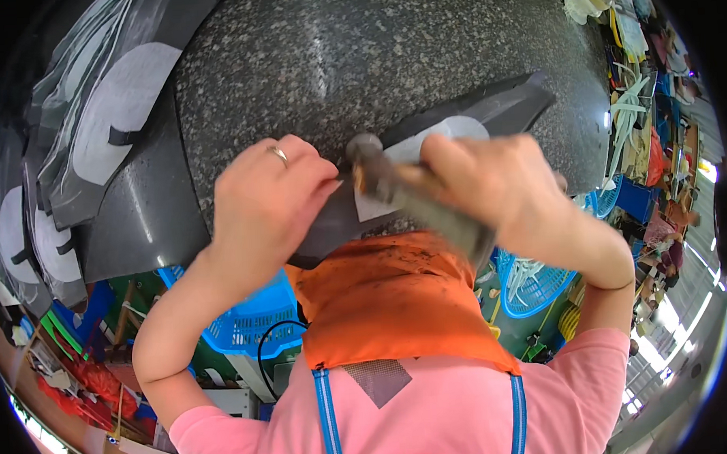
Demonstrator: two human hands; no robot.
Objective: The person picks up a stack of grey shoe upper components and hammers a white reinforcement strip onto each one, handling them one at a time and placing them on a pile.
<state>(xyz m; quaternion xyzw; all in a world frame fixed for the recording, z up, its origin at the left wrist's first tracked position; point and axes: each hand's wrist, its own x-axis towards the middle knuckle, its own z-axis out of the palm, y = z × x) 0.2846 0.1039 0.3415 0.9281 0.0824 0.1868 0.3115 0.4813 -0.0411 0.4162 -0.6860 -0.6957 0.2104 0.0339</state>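
Observation:
My right hand (495,177) is closed round the short wooden handle of a hammer (419,204). Its metal head, smeared by motion, points away from me over a flat black piece (504,107) of sheet material. A white patch (463,128) lies on that piece, partly covered by my right hand and the hammer. To the left, my left hand (269,190), with a ring on one finger, pinches at the black piece's near left part. Thumb and fingertips are pressed together close to the hammer head; exactly what edge they grip is partly hidden.
The speckled dark stone worktop (316,67) lies beneath the work. Stacked black pieces with white patches (123,99) cover its left side. Below the near edge are a blue plastic basket (258,317) and another blue basket (536,288) holding pale strips. An orange apron (391,299) meets the edge.

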